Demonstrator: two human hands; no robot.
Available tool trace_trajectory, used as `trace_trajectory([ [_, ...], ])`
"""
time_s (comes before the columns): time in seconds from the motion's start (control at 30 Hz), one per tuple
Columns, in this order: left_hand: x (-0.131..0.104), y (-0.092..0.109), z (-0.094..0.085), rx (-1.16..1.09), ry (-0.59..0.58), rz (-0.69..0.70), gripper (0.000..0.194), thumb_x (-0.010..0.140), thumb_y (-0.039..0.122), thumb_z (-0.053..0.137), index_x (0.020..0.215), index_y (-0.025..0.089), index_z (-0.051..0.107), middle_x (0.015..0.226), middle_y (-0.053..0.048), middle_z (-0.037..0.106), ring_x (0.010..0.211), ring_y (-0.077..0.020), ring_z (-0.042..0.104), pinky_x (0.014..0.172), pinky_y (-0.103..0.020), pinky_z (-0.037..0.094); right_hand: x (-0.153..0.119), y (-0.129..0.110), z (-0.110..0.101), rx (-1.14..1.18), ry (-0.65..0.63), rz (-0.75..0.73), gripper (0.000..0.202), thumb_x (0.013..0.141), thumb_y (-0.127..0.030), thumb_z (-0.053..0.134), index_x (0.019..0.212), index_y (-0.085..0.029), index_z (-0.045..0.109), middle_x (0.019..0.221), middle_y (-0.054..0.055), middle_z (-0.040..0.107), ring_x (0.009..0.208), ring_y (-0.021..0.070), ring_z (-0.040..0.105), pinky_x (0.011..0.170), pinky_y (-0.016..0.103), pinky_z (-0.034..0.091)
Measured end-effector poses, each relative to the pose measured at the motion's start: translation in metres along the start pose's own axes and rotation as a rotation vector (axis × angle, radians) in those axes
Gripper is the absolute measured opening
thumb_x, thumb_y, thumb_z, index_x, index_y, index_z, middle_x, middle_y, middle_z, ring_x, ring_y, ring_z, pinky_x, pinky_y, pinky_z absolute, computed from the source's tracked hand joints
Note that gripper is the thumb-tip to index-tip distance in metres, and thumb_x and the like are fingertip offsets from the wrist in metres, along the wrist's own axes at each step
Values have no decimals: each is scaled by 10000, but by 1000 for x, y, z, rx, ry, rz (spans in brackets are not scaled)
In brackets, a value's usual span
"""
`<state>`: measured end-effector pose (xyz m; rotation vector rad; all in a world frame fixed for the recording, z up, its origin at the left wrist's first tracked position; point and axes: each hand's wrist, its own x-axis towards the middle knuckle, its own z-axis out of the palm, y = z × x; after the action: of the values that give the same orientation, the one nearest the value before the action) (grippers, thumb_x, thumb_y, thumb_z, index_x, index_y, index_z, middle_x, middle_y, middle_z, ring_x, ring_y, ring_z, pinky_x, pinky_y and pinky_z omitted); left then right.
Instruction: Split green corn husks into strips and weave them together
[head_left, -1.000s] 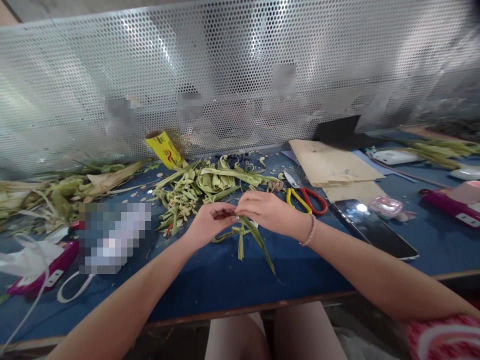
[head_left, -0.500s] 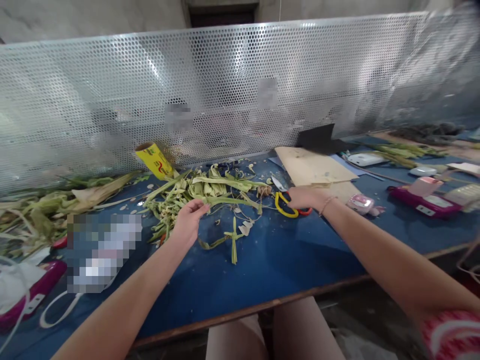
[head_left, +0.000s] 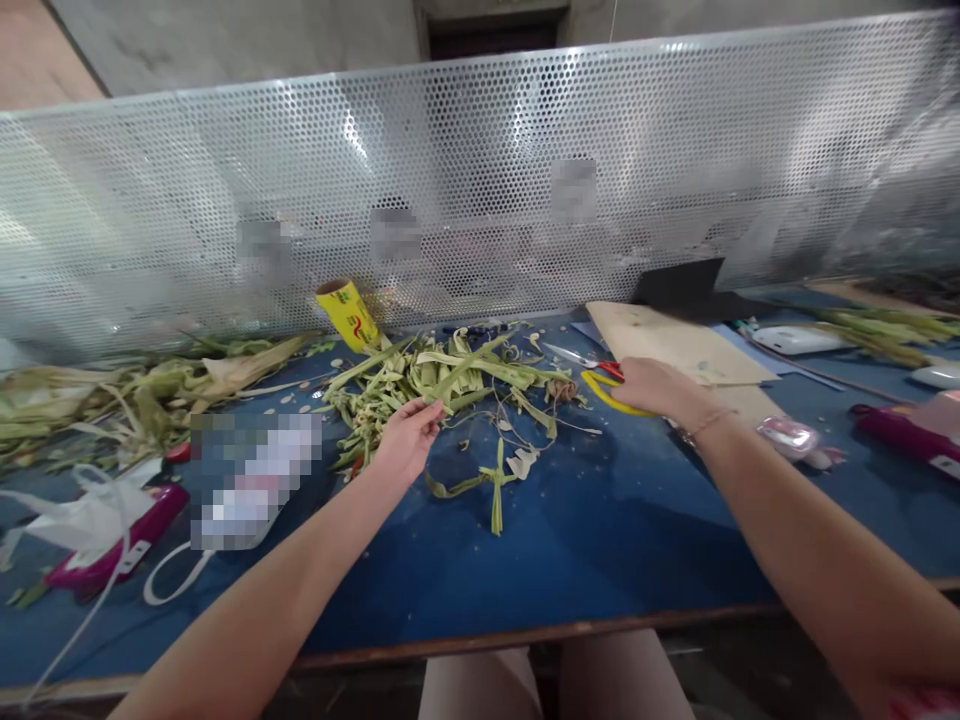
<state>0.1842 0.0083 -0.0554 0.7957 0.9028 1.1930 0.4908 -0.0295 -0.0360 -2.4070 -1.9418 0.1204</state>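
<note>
My left hand [head_left: 411,435] is closed in a pinch on a pale green leaf strip [head_left: 471,368], which slants up to the right over a heap of similar strips [head_left: 405,385]. To the right, my right hand [head_left: 651,386] is closed around the handles of a pair of scissors [head_left: 609,388], one loop yellow, the other red. The blades point left, low over the table. Between my hands, nearer to me, lies a small cross-shaped figure of tied green strips [head_left: 497,490], with a white scrap [head_left: 522,461] beside it.
A yellow cardboard tube [head_left: 349,318] leans behind the heap. Tan card sheets [head_left: 675,345] lie at the back right. A pixelated object [head_left: 255,485] with a white strap and a purple box [head_left: 120,550] with tissue are at left. A perforated metal screen [head_left: 480,190] closes the back.
My view has swung left. My right hand has closed on the scissors, and they have turned in it. My left hand still pinches the strip, now angled more steeply upward.
</note>
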Motion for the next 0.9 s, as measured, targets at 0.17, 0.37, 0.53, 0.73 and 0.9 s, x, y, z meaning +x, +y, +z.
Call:
trace_trajectory([
  [0.17, 2, 4, -1, -110, 53, -8, 175, 544, 61, 701, 548, 135, 542, 504, 29, 558, 523, -58, 553, 482, -152, 408, -21, -22, -1, 145, 43, -222, 385, 724, -514, 450, 856, -156, 501, 826, 105, 595, 686, 205, 551, 575, 284, 392],
  [0.37, 3, 3, 0, -124, 73, 61, 177, 532, 93, 723, 577, 134, 557, 493, 42, 557, 496, -56, 540, 496, -163, 427, -48, -42, 7, 343, -76, -487, 421, 748, -564, 433, 919, -181, 473, 944, 88, 549, 780, 199, 545, 671, 298, 426],
  [0.53, -2, -2, 4, -101, 2, 102, 207, 498, 143, 755, 561, 126, 558, 483, 45, 547, 491, -50, 528, 523, -164, 436, -56, -58, 15, 361, -79, -526, 428, 757, -576, 416, 881, -169, 464, 907, 95, 539, 800, 207, 537, 705, 305, 416],
  [0.73, -10, -5, 10, -94, -29, 104, 236, 480, 160, 765, 542, 131, 538, 474, 52, 535, 475, -48, 516, 513, -170, 428, -59, -67, 21, 441, -98, -508, 430, 767, -568, 403, 917, -170, 472, 915, 86, 544, 803, 205, 529, 717, 317, 409],
  [0.9, -14, -7, 13, -98, -21, 135, 226, 490, 156, 759, 563, 132, 547, 481, 51, 544, 465, -45, 515, 507, -164, 426, -65, -72, 18, 503, -163, -535, 423, 773, -532, 428, 984, -168, 471, 974, 97, 534, 906, 220, 510, 789, 339, 399],
])
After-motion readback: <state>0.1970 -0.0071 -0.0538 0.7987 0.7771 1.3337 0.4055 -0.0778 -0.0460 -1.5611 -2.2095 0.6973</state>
